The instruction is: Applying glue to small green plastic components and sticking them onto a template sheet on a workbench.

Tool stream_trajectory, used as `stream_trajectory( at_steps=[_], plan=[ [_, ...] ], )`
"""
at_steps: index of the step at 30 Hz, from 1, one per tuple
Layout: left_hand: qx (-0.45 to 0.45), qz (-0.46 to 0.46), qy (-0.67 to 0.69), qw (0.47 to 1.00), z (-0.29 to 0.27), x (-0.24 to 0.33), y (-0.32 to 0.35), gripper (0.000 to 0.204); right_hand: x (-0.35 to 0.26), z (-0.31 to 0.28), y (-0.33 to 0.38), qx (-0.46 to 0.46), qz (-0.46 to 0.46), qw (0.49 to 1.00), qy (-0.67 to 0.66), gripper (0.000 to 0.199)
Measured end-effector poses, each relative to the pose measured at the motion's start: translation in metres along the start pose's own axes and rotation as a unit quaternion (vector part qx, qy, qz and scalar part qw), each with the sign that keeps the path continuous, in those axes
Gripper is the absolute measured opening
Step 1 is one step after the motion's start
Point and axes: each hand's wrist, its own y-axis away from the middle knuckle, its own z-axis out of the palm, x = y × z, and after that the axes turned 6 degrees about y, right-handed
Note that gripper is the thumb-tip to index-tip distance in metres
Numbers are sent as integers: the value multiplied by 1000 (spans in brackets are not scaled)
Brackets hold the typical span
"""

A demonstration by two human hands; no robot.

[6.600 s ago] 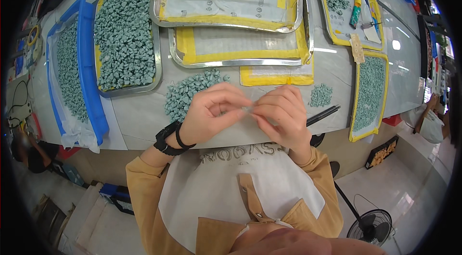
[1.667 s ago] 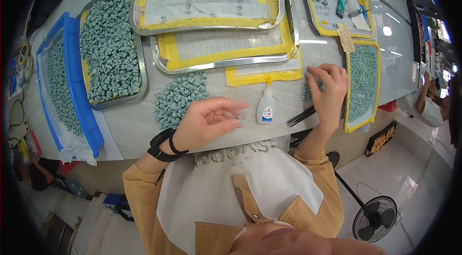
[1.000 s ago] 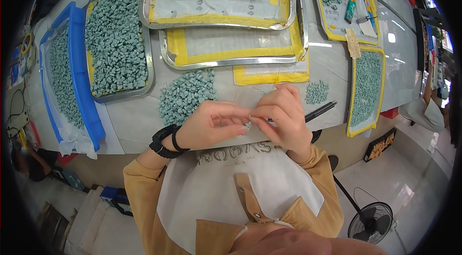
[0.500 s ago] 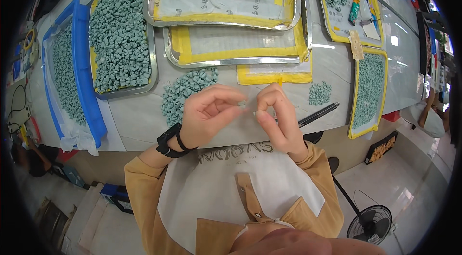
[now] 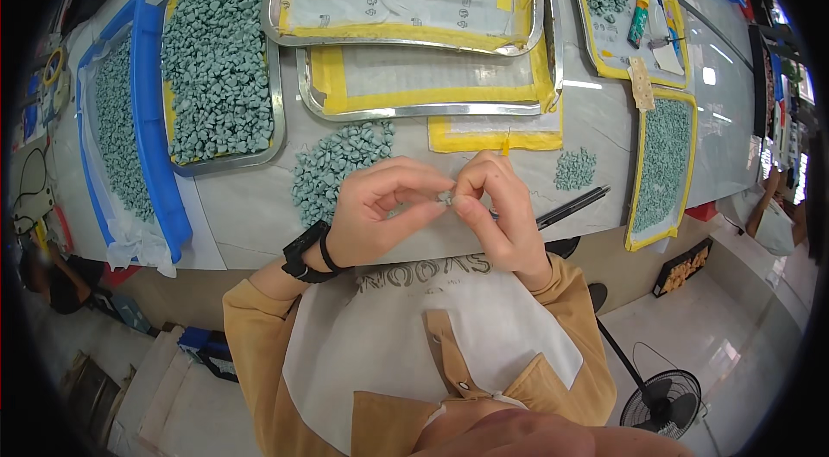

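Observation:
My left hand (image 5: 384,208), with a black watch (image 5: 302,252) at its wrist, pinches a small grey-green stone (image 5: 446,198) between thumb and fingertips. Against that stone press the closed fingertips of my right hand (image 5: 499,211). Whatever lies in the right fingers is too small and hidden to name. A thin yellow pointed tool (image 5: 506,144) shows just beyond the right knuckles; I cannot tell whether the hand holds it. Beside my left hand a loose pile of green stones (image 5: 324,165) lies on the table. Right of my right hand is a patch of smaller stones (image 5: 575,169).
Stacked metal trays (image 5: 414,109) with yellow-taped edges stand ahead. To the left are a stone-filled tray (image 5: 216,60) and a blue tray (image 5: 155,129). Black tweezers (image 5: 572,208) lie near the right hand. Farther right are a yellow-edged stone tray (image 5: 663,163) and a tool tray (image 5: 613,43).
My hands have come together: the left fingertips with the stone moved slightly right and down and now meet the right fingertips. The view has shifted slightly.

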Motion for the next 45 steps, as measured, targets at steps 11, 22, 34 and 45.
stream_trajectory(
  at_steps=[11, 22, 34, 45],
  plan=[
    [-18, 92, -148, 984, -4, -5, 2, 23, -3, 5, 2, 65, -45, 985, 153, 13],
    [21, -99, 100, 990, -5, 7, -1, 47, 0, 2, -1, 89, -146, 964, 203, 39],
    [-68, -211, 245, 944, -11, 14, -7, 82, 3, 2, -4, 101, -215, 948, 212, 38],
    [-119, -277, 394, 868, -12, 14, -9, 84, 2, 6, -4, 119, -253, 951, 134, 39]
  ],
)
